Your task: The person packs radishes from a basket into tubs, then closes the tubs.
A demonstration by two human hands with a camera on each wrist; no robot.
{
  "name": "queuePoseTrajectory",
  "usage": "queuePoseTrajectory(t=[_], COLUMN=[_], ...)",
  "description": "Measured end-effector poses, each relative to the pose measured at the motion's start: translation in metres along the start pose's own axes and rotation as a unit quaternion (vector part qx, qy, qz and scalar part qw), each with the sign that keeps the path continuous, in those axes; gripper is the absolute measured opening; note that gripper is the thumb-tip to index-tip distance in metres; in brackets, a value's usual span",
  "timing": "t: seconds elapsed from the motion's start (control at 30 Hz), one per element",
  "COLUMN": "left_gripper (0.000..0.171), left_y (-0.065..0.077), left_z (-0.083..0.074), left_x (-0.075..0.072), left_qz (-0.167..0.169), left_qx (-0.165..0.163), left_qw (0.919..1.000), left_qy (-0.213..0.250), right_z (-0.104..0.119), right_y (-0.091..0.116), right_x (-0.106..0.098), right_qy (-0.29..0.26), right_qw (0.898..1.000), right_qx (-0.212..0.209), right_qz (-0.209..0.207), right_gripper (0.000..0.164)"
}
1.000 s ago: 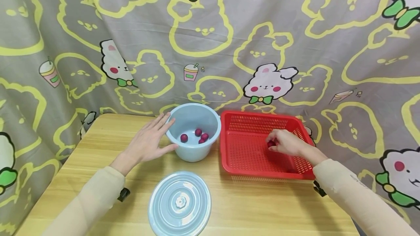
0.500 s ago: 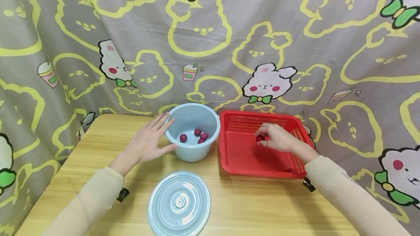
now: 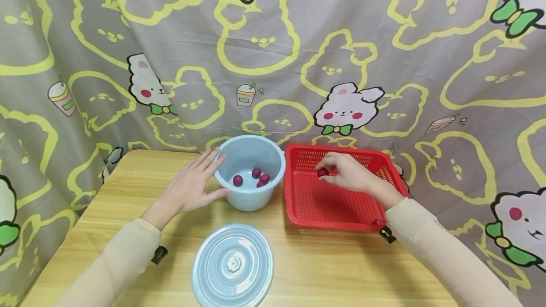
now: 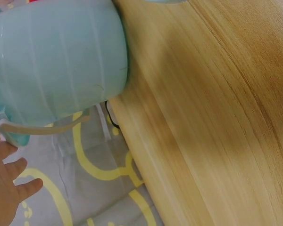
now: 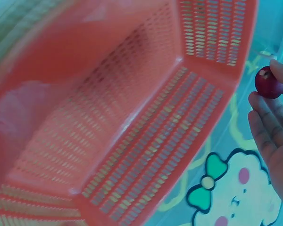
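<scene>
My right hand [image 3: 347,173] pinches a dark red plum [image 3: 323,172] between thumb and fingers, above the red basket [image 3: 294,212]. In the right wrist view the same plum [image 5: 268,83] shows a pale patch and sits at the fingertips, outside the basket's rim. My left hand [image 3: 190,182] rests with straight, spread fingers at the left rim of a light blue bucket [image 3: 249,201]. Several plums [image 3: 238,180] lie on the bucket's bottom. Another plum [image 3: 377,222] is in the basket's near right corner. The left wrist view shows the bucket's beige handle [image 4: 42,128] by the fingers.
A light blue round lid [image 3: 233,264] with a knob lies on the wooden table [image 3: 141,174] in front of the bucket. Bucket and basket stand side by side near the table's back edge. A patterned grey curtain [image 3: 264,51] hangs behind.
My right hand has lifted the plum and carried it left across the basket toward the bucket. The plum in the near right corner has come into view. My left hand stays put.
</scene>
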State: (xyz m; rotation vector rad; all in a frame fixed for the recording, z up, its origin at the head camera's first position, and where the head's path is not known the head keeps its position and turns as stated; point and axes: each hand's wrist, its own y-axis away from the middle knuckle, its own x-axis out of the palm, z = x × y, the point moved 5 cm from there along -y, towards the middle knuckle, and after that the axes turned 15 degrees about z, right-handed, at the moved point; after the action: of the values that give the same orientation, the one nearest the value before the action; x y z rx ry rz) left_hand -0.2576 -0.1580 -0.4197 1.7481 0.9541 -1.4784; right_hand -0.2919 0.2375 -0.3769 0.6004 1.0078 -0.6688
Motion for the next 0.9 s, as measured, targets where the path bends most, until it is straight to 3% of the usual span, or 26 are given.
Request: queuePoseTrajectory(t=[0.5, 0.9], left_gripper=[0.096, 0.096], left_y=[0.001, 0.0], left_z=[0.002, 0.002], left_x=[0.003, 0.003], left_qz=[0.002, 0.007], left_qx=[-0.002, -0.003], left_qw=[1.0, 1.0], left_qy=[0.002, 0.003], right_z=[0.061, 0.1], right_y=[-0.042, -0.078], right_x=[-0.014, -0.003], right_qy=[-0.01, -0.008], right_qw=[0.997, 0.995], right_qx=[-0.068, -0.101], right_qz=[-0.02, -0.003], right_gripper=[0.028, 0.027])
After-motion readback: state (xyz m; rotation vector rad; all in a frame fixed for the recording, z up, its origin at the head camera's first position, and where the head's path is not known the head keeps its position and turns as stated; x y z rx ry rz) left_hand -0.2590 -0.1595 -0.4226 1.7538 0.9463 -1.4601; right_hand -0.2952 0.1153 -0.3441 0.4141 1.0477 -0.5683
